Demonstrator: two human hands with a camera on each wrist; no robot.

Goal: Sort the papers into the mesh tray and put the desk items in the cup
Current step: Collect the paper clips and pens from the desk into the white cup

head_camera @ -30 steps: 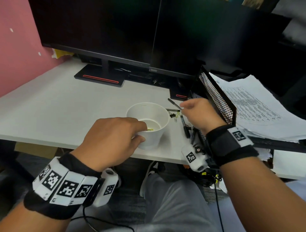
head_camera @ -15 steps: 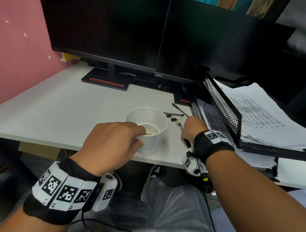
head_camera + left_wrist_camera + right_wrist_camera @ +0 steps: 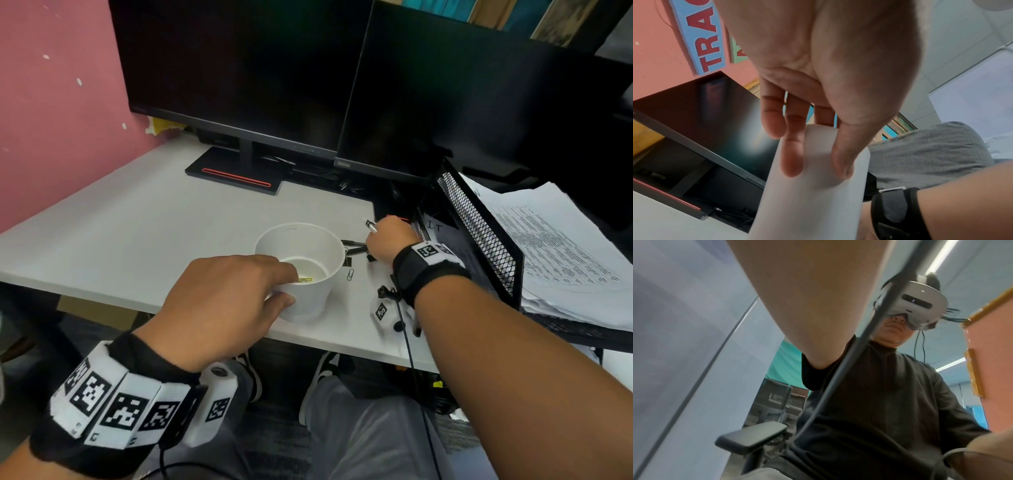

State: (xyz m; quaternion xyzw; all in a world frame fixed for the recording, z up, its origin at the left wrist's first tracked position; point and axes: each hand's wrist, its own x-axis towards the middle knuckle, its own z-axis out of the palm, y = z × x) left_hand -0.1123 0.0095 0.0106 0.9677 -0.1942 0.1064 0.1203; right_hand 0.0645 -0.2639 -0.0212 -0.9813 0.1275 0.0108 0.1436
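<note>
Left hand point(image 3: 219, 308) grips the white cup point(image 3: 301, 270) on the worktop point(image 3: 137, 233); right hand point(image 3: 390, 240) clamps a pen point(image 3: 371, 226) just beside it, papers point(image 3: 555, 246) stacked in the mesh tray point(image 3: 479, 226)

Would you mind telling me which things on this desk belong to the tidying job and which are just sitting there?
Job:
- cup, held by left hand
- yellow clip inside the cup
- pen in right hand
- silver clip
- binder clip
- mesh tray
- papers

Just there:
- monitors
- monitor base
</note>
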